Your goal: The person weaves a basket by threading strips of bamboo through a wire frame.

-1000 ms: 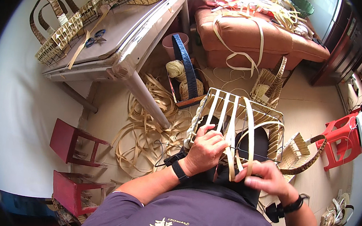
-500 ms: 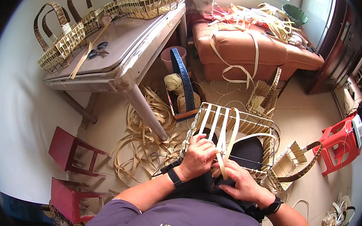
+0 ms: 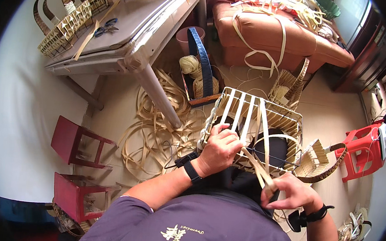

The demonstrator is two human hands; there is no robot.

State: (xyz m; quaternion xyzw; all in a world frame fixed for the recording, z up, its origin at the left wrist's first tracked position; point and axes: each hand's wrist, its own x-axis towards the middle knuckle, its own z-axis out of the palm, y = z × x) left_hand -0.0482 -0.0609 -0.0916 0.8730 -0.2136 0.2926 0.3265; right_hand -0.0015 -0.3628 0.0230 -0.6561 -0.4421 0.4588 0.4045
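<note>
On my lap rests a rectangular wire basket frame [image 3: 298, 129], its sides wrapped with cream flat strips. Several pale strips [image 3: 239, 110] run across its open top from the far rim to the near one. My left hand [image 3: 220, 149] is closed at the near rim, gripping the strips there; its fingertips are partly hidden. Drawn out to the right and toward me is a loose flat strip [image 3: 258, 168], pinched by my right hand [image 3: 291, 193]. Another length of strip [image 3: 265, 131] loops over the frame's right part.
Coiled strips [image 3: 149, 149] lie on the floor at left, beside red stools [image 3: 69, 139]. A table [image 3: 132, 28] holds scissors [image 3: 105, 28] and woven baskets [image 3: 65, 29]. Ahead stand a blue-handled basket [image 3: 197, 66] and a sofa [image 3: 260, 37]; a finished-looking basket [image 3: 315, 163] sits right.
My right hand has moved right and away from my left hand, drawing the strip out taut. My left hand stays at the near rim. The view has shifted slightly.
</note>
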